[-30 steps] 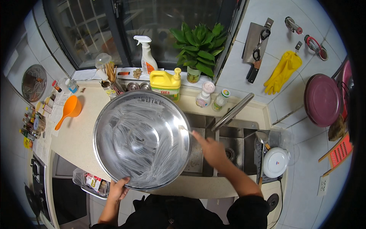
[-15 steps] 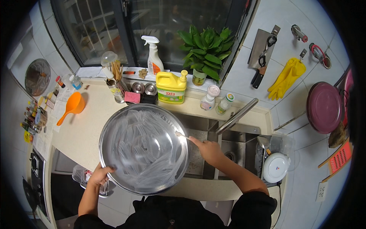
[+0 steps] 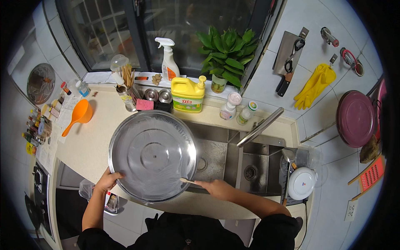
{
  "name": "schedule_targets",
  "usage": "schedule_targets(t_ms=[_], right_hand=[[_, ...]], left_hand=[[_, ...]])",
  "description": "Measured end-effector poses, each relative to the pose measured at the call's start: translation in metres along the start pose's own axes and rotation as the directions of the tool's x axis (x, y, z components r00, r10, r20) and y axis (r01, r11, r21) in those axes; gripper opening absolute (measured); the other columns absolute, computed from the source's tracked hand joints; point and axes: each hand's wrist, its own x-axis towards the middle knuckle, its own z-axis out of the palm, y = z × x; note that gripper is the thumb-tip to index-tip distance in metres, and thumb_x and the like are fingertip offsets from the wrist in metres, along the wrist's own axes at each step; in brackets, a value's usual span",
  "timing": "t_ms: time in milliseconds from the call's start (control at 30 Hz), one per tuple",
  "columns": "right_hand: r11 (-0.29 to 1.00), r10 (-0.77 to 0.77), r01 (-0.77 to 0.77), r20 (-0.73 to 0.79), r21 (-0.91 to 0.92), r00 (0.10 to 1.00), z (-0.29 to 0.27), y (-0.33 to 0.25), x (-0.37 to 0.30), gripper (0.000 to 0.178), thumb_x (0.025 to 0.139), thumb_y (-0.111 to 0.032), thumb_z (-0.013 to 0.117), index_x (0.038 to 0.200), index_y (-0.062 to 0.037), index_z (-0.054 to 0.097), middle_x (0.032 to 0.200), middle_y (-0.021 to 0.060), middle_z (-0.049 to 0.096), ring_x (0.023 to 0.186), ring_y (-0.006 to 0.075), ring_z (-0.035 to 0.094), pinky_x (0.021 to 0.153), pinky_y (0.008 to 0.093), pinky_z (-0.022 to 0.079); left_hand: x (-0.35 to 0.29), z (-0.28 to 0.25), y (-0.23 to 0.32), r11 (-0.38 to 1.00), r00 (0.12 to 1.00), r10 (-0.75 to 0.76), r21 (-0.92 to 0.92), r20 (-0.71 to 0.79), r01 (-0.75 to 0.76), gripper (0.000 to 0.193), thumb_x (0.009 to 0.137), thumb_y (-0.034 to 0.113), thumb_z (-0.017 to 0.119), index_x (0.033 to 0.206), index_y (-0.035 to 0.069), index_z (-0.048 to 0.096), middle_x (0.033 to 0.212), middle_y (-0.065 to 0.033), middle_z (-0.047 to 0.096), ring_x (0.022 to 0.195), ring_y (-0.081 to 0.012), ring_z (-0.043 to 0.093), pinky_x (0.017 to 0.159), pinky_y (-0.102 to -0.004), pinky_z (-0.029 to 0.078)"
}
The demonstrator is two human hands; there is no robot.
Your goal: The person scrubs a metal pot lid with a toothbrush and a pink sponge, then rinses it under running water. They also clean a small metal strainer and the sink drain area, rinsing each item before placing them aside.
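A wide steel basin (image 3: 153, 156) sits in front of me, over the worktop (image 3: 89, 152) and part of the sink (image 3: 214, 164), whitish streaks on its face. My left hand (image 3: 107, 181) grips its lower-left rim, thumb on top, the other fingers mostly hidden. My right hand (image 3: 217, 189) pinches a small pale brush (image 3: 186, 181), its head at the basin's lower right. Behind are a pink sponge (image 3: 145, 105) and a yellow jug (image 3: 187, 95).
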Motion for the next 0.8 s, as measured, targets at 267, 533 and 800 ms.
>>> schedule_targets(t_ms=[267, 533, 800], right_hand=[[0.985, 0.174, -0.169, -0.158, 0.044, 0.972, -0.025, -0.019, -0.005, 0.056, 0.083, -0.007, 0.042, 0.134, -0.0238, 0.026, 0.062, 0.0168, 0.054, 0.053, 0.0297, 0.056, 0.051, 0.0401, 0.047], [0.97, 0.185, -0.231, -0.379, -0.079, 0.907, -0.036, -0.012, 0.0, 0.058, 0.081, -0.005, 0.042, 0.135, -0.0217, 0.026, 0.06, 0.0178, 0.055, 0.053, 0.0304, 0.057, 0.051, 0.0406, 0.047], [0.973, 0.229, -0.229, -0.013, -0.028, 0.973, -0.027, -0.045, -0.013, 0.058, 0.081, -0.004, 0.042, 0.134, -0.0232, 0.026, 0.067, 0.0159, 0.054, 0.056, 0.0306, 0.056, 0.053, 0.0399, 0.046]], left_hand=[[0.004, -0.003, 0.008, 0.998, 1.0, 0.009, -0.069, -0.024, -0.011, 0.034, 0.068, -0.002, 0.055, 0.1, -0.001, 0.047, 0.073, -0.0057, 0.056, 0.058, -0.0118, 0.056, 0.046, -0.0216, 0.048], [0.006, 0.003, 0.005, 0.99, 0.996, 0.055, -0.129, -0.072, -0.064, 0.028, 0.069, -0.001, 0.054, 0.096, 0.001, 0.048, 0.065, -0.0022, 0.055, 0.043, -0.0083, 0.05, 0.034, -0.0182, 0.042], [0.01, -0.002, -0.003, 0.993, 0.992, 0.044, -0.101, -0.116, -0.056, 0.03, 0.069, 0.0, 0.054, 0.097, 0.001, 0.046, 0.065, -0.0037, 0.054, 0.041, -0.0105, 0.05, 0.035, -0.0204, 0.045]])
